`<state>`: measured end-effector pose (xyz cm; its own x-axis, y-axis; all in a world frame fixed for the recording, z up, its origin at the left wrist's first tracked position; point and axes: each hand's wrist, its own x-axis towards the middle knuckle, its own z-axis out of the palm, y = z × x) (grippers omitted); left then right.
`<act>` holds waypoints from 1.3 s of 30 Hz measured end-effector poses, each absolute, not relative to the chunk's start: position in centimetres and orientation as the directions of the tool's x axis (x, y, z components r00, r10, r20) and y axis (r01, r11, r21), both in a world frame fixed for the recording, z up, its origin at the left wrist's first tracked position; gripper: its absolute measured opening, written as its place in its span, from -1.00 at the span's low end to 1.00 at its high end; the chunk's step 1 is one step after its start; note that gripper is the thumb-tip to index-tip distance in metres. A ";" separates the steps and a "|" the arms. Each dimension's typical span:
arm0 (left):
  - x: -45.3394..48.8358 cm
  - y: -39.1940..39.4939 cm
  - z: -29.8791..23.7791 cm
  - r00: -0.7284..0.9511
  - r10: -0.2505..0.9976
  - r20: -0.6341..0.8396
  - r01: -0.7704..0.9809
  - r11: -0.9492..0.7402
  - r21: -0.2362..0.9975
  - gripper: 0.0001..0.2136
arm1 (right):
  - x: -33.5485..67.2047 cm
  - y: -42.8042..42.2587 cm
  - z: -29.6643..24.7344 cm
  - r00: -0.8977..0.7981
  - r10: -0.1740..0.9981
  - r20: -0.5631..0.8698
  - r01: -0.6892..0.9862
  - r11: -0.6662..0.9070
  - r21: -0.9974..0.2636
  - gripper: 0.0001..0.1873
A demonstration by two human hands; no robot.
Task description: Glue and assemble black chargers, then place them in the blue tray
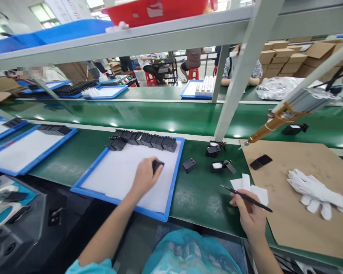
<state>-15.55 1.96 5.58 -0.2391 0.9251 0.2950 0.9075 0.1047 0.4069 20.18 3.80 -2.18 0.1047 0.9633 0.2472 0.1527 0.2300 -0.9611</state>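
Note:
My left hand (146, 175) is closed around a small black box-shaped housing (157, 164), above the white-lined middle of a blue-rimmed tray (175, 179). A row of similar black housings (145, 139) stands along the tray's far edge. Between thumb and fingers, my right hand (250, 213) holds dark tweezers (250, 198), their tips pointing left over the green bench. White paper pieces (260, 194) lie just beyond that hand. Right of the tray sit a lone black housing (190, 165), an opened one (218, 166) with white inside, and another (213, 149) behind it.
A gold-coloured dispenser or driver tool (270, 123) hangs at the right, above brown paper (291, 224). On that paper lie a black phone-like slab (261, 162) and white gloves (317, 190). A shelf post (231, 91) rises behind the bench. More blue trays (20, 167) stand left.

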 end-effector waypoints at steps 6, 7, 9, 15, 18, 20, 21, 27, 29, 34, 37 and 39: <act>-28.1 6.4 7.2 -0.346 0.895 0.280 0.938 0.336 0.085 -0.69 | 20.0 3.9 -2.2 0.112 0.964 0.242 0.165 0.223 -0.961 -0.74; -29.2 6.7 7.2 -0.357 0.891 0.281 0.934 0.351 0.074 -0.68 | 20.0 4.0 -2.3 0.120 0.961 0.250 0.174 0.228 -0.958 -0.74; -31.0 6.8 6.9 -0.372 0.878 0.300 0.925 0.379 0.038 -0.65 | 20.0 4.0 -2.3 0.135 0.953 0.272 0.199 0.243 -0.949 -0.76; -31.7 6.9 5.6 -0.381 0.766 0.518 0.892 0.451 -0.010 -0.43 | 19.6 3.9 -1.5 0.061 0.890 0.452 0.518 0.359 -0.777 -0.85; -26.7 7.2 5.8 -0.206 0.847 0.491 0.978 0.170 0.118 -0.48 | 19.1 4.1 -1.4 -0.071 0.854 0.516 0.676 0.422 -0.605 -0.81; -21.5 7.5 5.7 -0.002 0.924 0.383 0.955 -0.111 0.274 -0.59 | 18.7 4.5 -1.7 -0.154 0.845 0.511 0.739 0.442 -0.509 -0.76; -18.7 7.7 5.6 0.080 0.938 0.337 0.922 -0.198 0.332 -0.60 | 18.6 4.7 -1.9 -0.190 0.841 0.506 0.762 0.451 -0.465 -0.73; -7.4 8.9 4.3 0.278 0.956 0.093 0.897 -0.293 0.330 -0.46 | 19.2 4.9 -2.7 -0.240 0.837 0.492 0.828 0.441 -0.347 -0.53; -6.2 8.8 4.3 0.229 0.973 0.024 0.923 -0.225 0.313 -0.49 | 19.0 4.4 -2.2 -0.185 0.825 0.534 0.770 0.459 -0.442 -0.51; -5.1 6.6 5.3 0.228 0.965 -0.126 0.861 -0.139 0.490 -0.24 | 15.7 3.1 0.0 -0.303 0.811 0.499 0.516 0.581 -0.630 -0.57; -5.4 4.6 5.8 0.281 0.946 -0.160 0.770 -0.123 0.626 -0.26 | 13.8 3.1 0.7 -0.444 0.779 0.444 0.515 0.627 -0.584 -0.56; -6.0 3.3 6.0 0.326 0.923 -0.203 0.698 -0.090 0.711 -0.32 | 13.4 3.1 0.8 -0.486 0.759 0.433 0.541 0.650 -0.533 -0.57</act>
